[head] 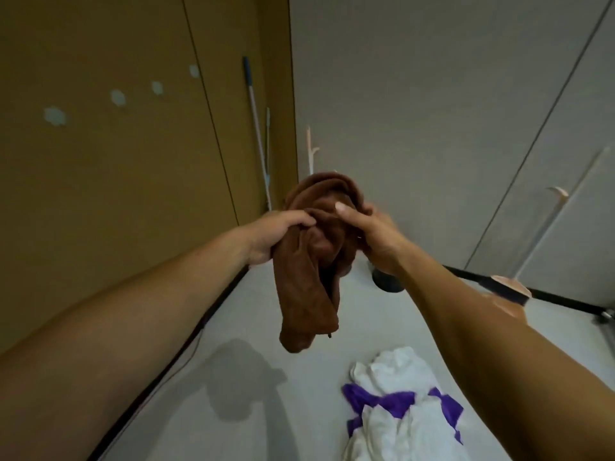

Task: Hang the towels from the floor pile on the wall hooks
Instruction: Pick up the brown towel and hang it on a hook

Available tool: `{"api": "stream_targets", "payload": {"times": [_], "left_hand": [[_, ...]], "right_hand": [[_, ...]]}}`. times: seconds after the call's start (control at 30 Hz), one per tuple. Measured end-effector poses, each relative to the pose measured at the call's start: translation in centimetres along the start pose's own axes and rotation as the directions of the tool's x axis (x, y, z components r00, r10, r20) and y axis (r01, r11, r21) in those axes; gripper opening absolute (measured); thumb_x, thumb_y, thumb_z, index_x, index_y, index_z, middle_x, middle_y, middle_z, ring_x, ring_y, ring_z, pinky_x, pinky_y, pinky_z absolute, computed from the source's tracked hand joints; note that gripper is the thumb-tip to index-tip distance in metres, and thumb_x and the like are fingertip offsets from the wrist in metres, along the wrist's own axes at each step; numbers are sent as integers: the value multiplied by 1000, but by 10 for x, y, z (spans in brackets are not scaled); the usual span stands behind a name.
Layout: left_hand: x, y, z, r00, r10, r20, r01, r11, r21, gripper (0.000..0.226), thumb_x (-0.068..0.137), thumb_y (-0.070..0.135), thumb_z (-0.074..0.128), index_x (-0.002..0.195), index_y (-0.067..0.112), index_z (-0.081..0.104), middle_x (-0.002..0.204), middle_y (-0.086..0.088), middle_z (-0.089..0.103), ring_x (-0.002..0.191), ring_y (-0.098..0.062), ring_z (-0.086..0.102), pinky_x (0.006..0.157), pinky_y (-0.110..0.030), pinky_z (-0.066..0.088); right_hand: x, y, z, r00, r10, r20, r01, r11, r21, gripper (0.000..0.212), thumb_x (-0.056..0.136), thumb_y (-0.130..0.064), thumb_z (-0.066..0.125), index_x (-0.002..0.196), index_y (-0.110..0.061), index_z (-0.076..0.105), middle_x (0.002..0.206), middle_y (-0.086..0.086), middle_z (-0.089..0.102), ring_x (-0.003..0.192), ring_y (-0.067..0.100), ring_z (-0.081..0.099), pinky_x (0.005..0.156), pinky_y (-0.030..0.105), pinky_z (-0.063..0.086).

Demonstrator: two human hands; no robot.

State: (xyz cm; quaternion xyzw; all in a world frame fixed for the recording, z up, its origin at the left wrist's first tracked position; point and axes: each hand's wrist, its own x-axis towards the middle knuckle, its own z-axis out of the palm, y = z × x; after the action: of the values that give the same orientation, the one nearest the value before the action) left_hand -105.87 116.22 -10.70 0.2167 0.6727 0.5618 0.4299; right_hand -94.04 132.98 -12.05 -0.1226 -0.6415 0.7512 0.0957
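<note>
Both hands up at frame centre, clamped on brown towel [312,261]. Left hand [279,237] pinches one bunched edge, right hand [369,234] grips other side, forefinger extended; likely hunting for edge or loop to hang. Towel tail dangles free. Hooks [118,97] upper left on tan wall. Floor pile [396,404], white and purple, lower right, untouched.

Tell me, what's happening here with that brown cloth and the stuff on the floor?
A person holds a bunched brown towel up in both hands, left hand and right hand, facing a corner. Its lower end hangs free. White and purple towels lie in a pile on the floor. A row of round wall hooks on the left wall is bare, so nothing seems hung there yet.
</note>
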Motion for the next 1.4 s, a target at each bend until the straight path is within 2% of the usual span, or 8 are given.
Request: {"api": "stream_targets", "payload": {"times": [0.23,0.43,0.67,0.83,0.93,1.13,1.27,1.4], "left_hand": [[-49,60,-21,918,122,-378,-208,959,-194,41,88,49,58,90,9,67,75,-13,69,65,-25,67,64,-32,56],[-111,4,-56,810,-11,-587,-28,998,-57,78,67,79,58,116,19,60,119,-10,62,103,-25,59,87,-45,48],[-170,-65,-62,928,-228,-294,202,972,-117,99,52,84,64,129,22,57,122,-4,67,116,-27,59,108,-54,34],[-193,-81,-70,733,-342,-588,416,909,-10,124,47,83,69,147,23,28,151,-7,35,136,-32,34,109,-52,30],[-208,-97,-84,635,-379,-673,467,883,-57,95,65,82,57,128,11,52,127,-6,57,116,-26,54,101,-46,39],[-226,-78,-105,722,-17,-692,12,1000,-11,39,81,43,68,115,24,63,114,2,69,106,-14,61,91,-38,48],[-246,-66,-137,747,-28,-664,-151,966,-211,38,89,25,62,121,7,60,114,-13,68,105,-25,64,100,-42,47],[-281,-57,-180,685,-65,-725,-344,849,-402,20,91,20,53,94,3,64,78,-12,70,68,-21,66,75,-32,54]], "right_hand": [[13,15,68,869,201,453,-63,951,-301,73,65,-34,88,130,-20,56,122,-4,68,113,18,63,101,38,47],[19,-2,125,964,47,263,-98,978,183,36,82,-30,75,111,-11,64,101,10,75,90,26,73,67,32,59],[17,-16,187,968,160,194,-212,934,287,39,94,-28,61,113,7,60,113,28,66,99,39,67,89,55,53],[17,-25,215,962,175,208,-234,924,301,44,95,-28,59,122,6,57,113,25,67,97,37,68,86,51,55],[19,-29,231,956,194,218,-254,921,295,44,94,-31,60,119,5,60,110,22,69,95,36,69,87,50,55],[16,-30,282,940,187,284,-256,940,227,40,92,-31,63,113,3,64,103,21,72,90,35,71,83,49,57],[25,-34,303,914,200,353,-249,964,98,38,85,-31,68,108,0,68,98,18,74,87,35,72,78,45,58],[39,-31,303,840,310,445,-258,950,-175,37,86,-23,64,116,-1,63,110,19,70,101,36,67,91,46,52]]}}
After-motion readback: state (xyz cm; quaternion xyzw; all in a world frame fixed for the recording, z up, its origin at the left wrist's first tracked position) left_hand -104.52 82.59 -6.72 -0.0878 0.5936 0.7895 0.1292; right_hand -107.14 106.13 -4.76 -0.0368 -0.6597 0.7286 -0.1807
